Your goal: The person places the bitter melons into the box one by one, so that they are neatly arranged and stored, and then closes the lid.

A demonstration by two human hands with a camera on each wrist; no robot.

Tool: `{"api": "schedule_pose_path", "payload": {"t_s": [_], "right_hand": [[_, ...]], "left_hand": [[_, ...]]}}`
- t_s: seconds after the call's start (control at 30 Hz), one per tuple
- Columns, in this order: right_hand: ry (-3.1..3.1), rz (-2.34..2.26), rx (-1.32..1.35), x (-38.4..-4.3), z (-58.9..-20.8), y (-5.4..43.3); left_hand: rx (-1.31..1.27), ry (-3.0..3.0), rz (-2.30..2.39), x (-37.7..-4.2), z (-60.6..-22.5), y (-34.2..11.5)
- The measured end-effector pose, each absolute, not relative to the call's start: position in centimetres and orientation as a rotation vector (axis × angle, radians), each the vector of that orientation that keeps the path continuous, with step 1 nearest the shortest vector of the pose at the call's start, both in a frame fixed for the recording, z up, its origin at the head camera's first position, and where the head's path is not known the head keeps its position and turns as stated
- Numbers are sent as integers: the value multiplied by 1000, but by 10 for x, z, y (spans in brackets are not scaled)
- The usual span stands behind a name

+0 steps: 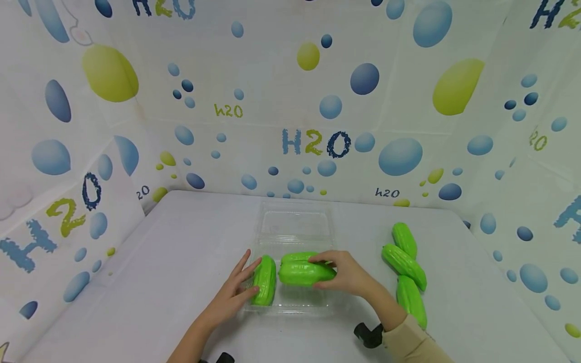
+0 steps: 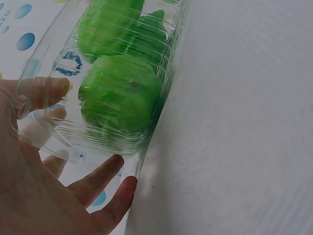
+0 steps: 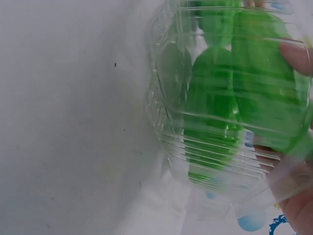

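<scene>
"Three green gourds [image 1: 405,265] loose at three o'clock, well apart from the clear container [image 1: 301,305]. Which step in hand?"

"Loading the container, by the look of it. Pinching a front gourd [image 1: 301,274] between thumb and fingers of the right hand [image 1: 348,273], just off centre over the container, beside a rear gourd [image 1: 297,256]."

"And with the left hand [image 1: 231,292]?"

"Holding spread fingers at nine, next to the side gourd [image 1: 265,281] lying lengthwise inside. Perhaps steadying (firm contact, cannot tell)."

"Next move?"

"Probably calls for settling the front gourd, then loosening the pinch without nudging the rear gourd. After that, maybe reaching toward three. Open lid [image 1: 295,222] at twelve, folded back."

"Any writing?"

"Only 'H2O', large, and 'h2o', small, on the printed backdrop [image 1: 268,65] beyond twelve. No readable brand or label on gourds or container."
</scene>
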State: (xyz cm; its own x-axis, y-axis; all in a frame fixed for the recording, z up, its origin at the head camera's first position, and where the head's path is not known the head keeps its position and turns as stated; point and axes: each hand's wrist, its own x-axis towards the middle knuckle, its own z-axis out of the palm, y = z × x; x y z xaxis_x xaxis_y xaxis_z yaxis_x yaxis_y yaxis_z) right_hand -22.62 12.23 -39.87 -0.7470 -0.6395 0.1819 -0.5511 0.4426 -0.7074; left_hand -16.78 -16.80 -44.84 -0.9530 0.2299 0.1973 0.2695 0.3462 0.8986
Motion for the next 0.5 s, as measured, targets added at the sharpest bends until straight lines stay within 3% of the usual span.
{"api": "schedule_pose_path", "payload": {"t_s": [0.5], "right_hand": [[2643,-1088,-1103,-225,-408,116]], "left_hand": [[-482,-2533,-1736,-168,-449,-167]]}}
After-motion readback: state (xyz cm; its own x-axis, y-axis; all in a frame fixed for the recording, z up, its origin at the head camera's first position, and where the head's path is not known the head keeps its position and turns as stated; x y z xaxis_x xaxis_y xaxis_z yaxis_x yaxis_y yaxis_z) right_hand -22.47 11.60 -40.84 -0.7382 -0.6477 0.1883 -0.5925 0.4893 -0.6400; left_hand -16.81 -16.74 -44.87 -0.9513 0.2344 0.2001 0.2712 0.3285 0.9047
